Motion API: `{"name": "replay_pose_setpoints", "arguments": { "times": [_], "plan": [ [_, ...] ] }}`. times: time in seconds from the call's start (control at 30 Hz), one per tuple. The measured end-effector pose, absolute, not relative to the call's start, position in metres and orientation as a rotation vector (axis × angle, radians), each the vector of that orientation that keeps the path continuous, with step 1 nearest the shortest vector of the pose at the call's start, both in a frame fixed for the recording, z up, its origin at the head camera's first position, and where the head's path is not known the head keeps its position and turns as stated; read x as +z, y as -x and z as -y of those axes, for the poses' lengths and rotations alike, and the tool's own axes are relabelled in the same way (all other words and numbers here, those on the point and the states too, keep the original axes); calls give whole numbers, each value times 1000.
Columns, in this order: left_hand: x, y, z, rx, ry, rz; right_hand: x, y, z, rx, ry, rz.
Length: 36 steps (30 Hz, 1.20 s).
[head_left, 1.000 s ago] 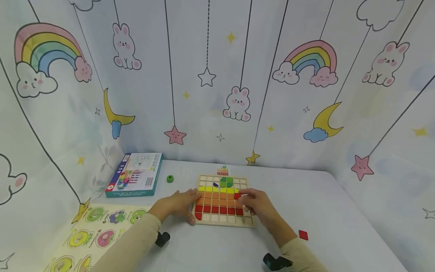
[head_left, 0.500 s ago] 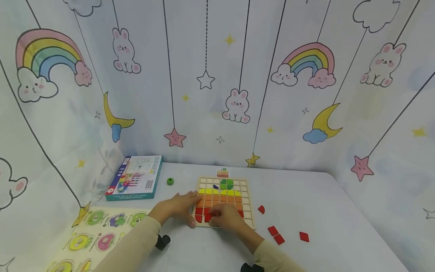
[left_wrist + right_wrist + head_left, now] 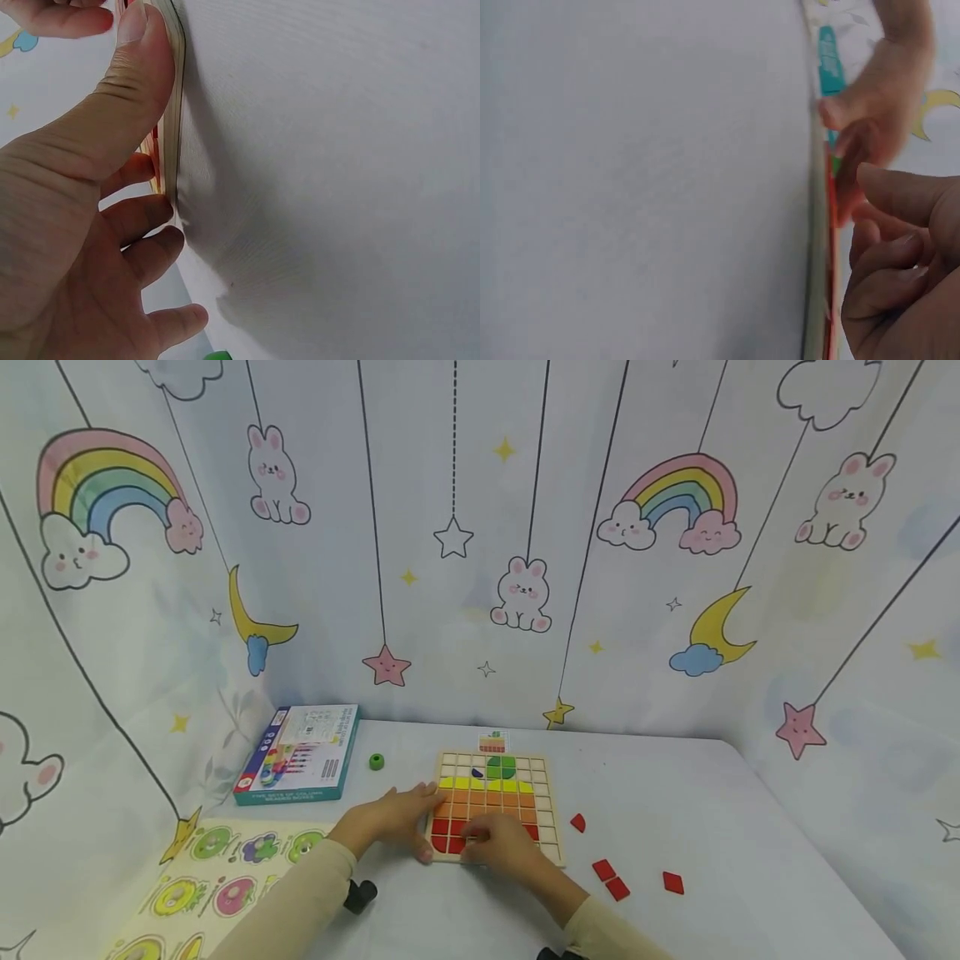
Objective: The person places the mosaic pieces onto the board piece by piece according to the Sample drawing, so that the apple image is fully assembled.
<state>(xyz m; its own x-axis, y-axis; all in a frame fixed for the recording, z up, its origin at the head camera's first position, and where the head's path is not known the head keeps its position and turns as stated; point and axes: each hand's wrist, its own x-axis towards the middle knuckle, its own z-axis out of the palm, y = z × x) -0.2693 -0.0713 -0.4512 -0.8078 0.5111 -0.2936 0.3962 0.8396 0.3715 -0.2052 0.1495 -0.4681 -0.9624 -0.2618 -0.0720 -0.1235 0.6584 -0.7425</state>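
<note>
A wooden grid board [image 3: 553, 827] lies on the table, filled with yellow, orange and red rows, green pieces and a small dark blue piece near the top. My left hand [image 3: 397, 817] rests along its left side; in the left wrist view the thumb [image 3: 146, 60] lies against the board's edge and the fingers touch it lower down. My right hand [image 3: 504, 843], fingers curled, is over the bottom row and pinches a red square tile [image 3: 456, 845] beside a rounded red corner piece [image 3: 438, 842]. In the right wrist view its fingertips partly hide the contact.
Right of the board lie a red quarter-round piece [image 3: 577, 822], two red squares [image 3: 603, 870] and another red tile [image 3: 672, 882]. A pattern card [image 3: 493, 741], green bead [image 3: 377, 762], boxed set [image 3: 300, 752] and fruit sheet [image 3: 217, 877] lie around it.
My right hand has moved from the board's right side, with a red tile, to the left over the bottom row, uncovering loose red pieces. The left hand stays at the board's left side.
</note>
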Motion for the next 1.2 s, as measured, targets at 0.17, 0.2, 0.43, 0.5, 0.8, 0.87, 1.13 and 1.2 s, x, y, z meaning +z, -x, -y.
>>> {"name": "replay_pose_setpoints", "arguments": {
  "times": [0.17, 0.2, 0.43, 0.5, 0.8, 0.87, 1.13, 1.2],
  "plan": [
    [-457, 270, 71, 412, -684, -2614, -456, 187, -192, -1512, 102, -2441],
    [-458, 270, 71, 413, -687, -2612, -453, 183, -205, -1572, 45, -2393],
    [-459, 269, 72, 417, -702, -2608, -447, 153, -310, -1759, -324, -2313],
    [-458, 269, 72, 413, -707, -2610, -448, 143, -340, -1779, -383, -2304],
    [-454, 269, 71, 409, -695, -2605, -466, 110, -422, -1799, -443, -2171],
    [-454, 270, 71, 412, -690, -2605, -468, 108, -424, -1770, -471, -2194],
    [-454, 274, 72, 415, -699, -2615, -469, 115, -414, -1387, -577, -2520],
    [-454, 274, 72, 415, -697, -2614, -470, 116, -412, -1275, -513, -2614]
  ]
}}
